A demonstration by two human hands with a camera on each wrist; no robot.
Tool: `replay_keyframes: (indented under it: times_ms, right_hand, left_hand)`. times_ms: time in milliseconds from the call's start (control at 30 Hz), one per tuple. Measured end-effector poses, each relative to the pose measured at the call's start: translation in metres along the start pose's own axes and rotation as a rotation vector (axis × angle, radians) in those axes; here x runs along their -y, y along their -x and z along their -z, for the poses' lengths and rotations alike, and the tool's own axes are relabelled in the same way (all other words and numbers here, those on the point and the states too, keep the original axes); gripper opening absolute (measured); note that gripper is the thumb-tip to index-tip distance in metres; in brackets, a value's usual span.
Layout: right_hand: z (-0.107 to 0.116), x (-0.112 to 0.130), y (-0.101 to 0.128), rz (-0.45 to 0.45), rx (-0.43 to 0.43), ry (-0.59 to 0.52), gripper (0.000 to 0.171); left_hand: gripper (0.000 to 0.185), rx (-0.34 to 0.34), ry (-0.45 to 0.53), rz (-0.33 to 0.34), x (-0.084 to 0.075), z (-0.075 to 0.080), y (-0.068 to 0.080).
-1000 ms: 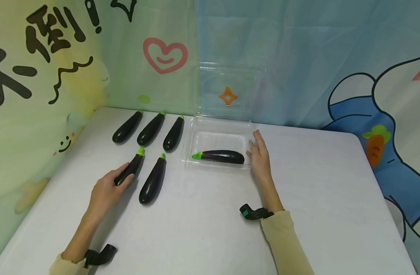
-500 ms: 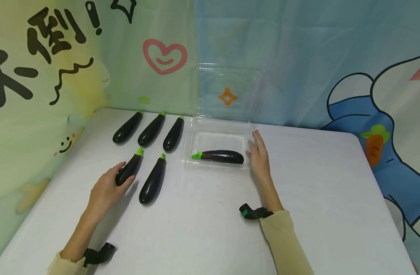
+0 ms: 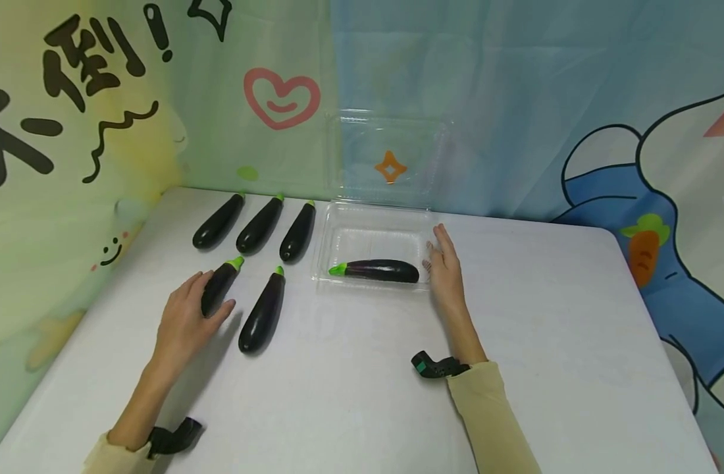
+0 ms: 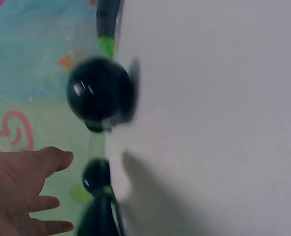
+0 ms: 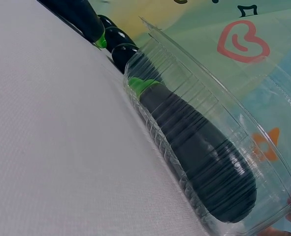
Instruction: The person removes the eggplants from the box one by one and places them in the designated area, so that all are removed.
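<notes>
In the head view my left hand (image 3: 183, 322) is spread around the lower part of a dark eggplant (image 3: 218, 288) with a green stem. The left wrist view shows the thumb and fingers of this hand (image 4: 24, 191) apart, beside the eggplant (image 4: 100, 219). Just right of it lies another eggplant (image 3: 262, 313). My right hand (image 3: 447, 276), fingers extended, rests against the right side of a clear plastic clamshell box (image 3: 368, 230). Inside, along the front wall, lies one eggplant (image 3: 382, 270), its stem to the left. The box's lid (image 3: 391, 148) stands raised at the back.
Three more eggplants lie in a slanted row at the back left: a left one (image 3: 218, 221), a middle one (image 3: 260, 225) and a right one (image 3: 298, 232). A printed curtain (image 3: 486, 99) hangs behind the white table (image 3: 545, 342).
My left hand's fingers have spread wider and drawn off the eggplant they gripped, which has turned slightly. My right hand, the box and the eggplant in it have stayed put.
</notes>
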State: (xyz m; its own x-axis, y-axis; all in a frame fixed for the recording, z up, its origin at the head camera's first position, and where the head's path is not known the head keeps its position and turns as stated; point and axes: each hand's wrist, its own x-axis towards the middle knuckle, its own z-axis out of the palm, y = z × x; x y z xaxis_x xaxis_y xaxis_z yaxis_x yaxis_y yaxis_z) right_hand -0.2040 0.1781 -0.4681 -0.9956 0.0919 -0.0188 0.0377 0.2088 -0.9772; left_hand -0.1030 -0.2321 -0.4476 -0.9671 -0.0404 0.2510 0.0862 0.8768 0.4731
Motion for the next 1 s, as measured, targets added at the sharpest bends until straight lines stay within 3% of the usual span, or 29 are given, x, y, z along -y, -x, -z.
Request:
replay_keyframes:
  times_ms: [100, 233, 400, 700, 1000]
  right_hand:
    - [0.001, 0.011, 0.005, -0.013, 0.006, -0.016, 0.05]
    - [0.001, 0.027, 0.014, -0.019, 0.008, -0.003, 0.05]
    - [-0.001, 0.03, 0.015, -0.03, 0.009, 0.016, 0.05]
    - [-0.001, 0.0, -0.001, -0.022, -0.002, -0.001, 0.05]
    - [-0.001, -0.003, -0.001, -0.006, -0.004, -0.004, 0.05]
  left_hand:
    - [0.064, -0.049, 0.016, -0.112, -0.014, -0.005, -0.001]
    - [0.066, 0.017, 0.023, -0.194, -0.039, -0.015, -0.001]
    - [0.069, 0.113, 0.038, -0.24, -0.065, -0.027, -0.002]
    - [0.067, 0.173, 0.107, -0.367, -0.1, -0.044, -0.013]
    - [0.065, 0.326, 0.155, -0.388, -0.134, -0.054, -0.029]
